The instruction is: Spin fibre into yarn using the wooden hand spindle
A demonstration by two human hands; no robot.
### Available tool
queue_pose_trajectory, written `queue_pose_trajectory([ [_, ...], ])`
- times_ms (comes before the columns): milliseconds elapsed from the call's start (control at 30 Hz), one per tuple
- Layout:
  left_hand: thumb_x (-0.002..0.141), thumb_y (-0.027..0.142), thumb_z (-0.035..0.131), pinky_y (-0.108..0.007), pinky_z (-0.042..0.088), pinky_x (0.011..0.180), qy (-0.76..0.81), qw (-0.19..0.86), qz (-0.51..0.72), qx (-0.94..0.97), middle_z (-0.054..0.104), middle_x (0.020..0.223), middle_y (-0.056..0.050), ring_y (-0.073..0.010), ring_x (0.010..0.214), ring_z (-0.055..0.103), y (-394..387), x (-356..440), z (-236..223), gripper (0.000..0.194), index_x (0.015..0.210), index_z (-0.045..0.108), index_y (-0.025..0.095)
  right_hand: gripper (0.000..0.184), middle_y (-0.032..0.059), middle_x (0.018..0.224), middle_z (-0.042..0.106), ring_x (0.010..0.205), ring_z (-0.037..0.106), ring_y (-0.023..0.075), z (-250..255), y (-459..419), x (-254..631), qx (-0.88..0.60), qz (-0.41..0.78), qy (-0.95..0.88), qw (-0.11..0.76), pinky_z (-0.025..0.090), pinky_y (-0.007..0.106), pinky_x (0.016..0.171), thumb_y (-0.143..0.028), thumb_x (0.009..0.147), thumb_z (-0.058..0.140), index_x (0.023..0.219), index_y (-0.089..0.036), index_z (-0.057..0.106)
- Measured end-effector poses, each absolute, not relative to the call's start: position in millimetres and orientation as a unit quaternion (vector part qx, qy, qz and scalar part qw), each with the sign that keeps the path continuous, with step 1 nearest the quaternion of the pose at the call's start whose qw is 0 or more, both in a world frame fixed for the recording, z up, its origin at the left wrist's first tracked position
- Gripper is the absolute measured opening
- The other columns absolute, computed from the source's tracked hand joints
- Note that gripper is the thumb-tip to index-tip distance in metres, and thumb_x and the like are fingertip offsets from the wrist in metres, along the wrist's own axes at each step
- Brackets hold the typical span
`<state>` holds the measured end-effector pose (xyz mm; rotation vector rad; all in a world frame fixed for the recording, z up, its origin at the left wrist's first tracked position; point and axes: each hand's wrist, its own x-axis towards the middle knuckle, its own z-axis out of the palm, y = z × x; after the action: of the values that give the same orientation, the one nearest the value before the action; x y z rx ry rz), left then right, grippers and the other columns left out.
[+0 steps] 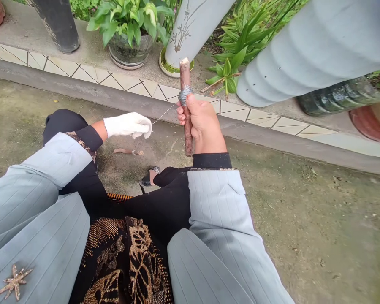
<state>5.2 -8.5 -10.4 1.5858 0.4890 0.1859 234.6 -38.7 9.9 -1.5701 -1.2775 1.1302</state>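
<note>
My bare right hand is wrapped round a short brown stick, which stands nearly upright in front of me. Grey wire is wound in several turns round the stick, just above my thumb. From the coil a thin strand runs down and left to my left hand, which wears a white glove. The gloved fingers are closed on that strand. On the ground below lies a second stick with a pale wrapping near its right end.
A low ledge with a tiled face crosses the view ahead. On it stand a leafy potted plant, a white pipe, a dark post, a large ribbed grey column and a green plastic bottle. Concrete ground spreads below.
</note>
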Motion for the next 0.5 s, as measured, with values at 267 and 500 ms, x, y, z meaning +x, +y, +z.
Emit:
queue_pose_trajectory([
  [267,0.085,0.033,0.059,-0.023,0.029,0.048,0.231,0.617,0.041,0.751,0.055,0.058,-0.001,-0.0077,0.047,0.041,-3.5,-3.5,-3.1,0.022,0.077,0.068,0.014,0.045,0.0024,0.056,0.057,0.047,0.046,0.0105,-5.3,-33.2,243.2,-0.681,0.402,-0.612,0.035,0.038,0.026,0.050,-0.059,0.079,0.066,0.065,-0.018,0.057],
  [500,0.083,0.029,0.064,-0.021,0.034,0.051,0.248,0.615,0.071,0.745,0.060,0.064,-0.002,-0.0065,0.051,0.045,-0.5,-7.3,-5.6,0.019,0.072,0.065,0.012,0.049,-0.0008,0.056,0.056,0.049,0.046,0.0084,10.8,-49.0,224.3,-0.373,0.619,-0.682,-0.111,0.038,0.024,0.051,-0.064,0.073,0.068,0.061,-0.018,0.059],
])
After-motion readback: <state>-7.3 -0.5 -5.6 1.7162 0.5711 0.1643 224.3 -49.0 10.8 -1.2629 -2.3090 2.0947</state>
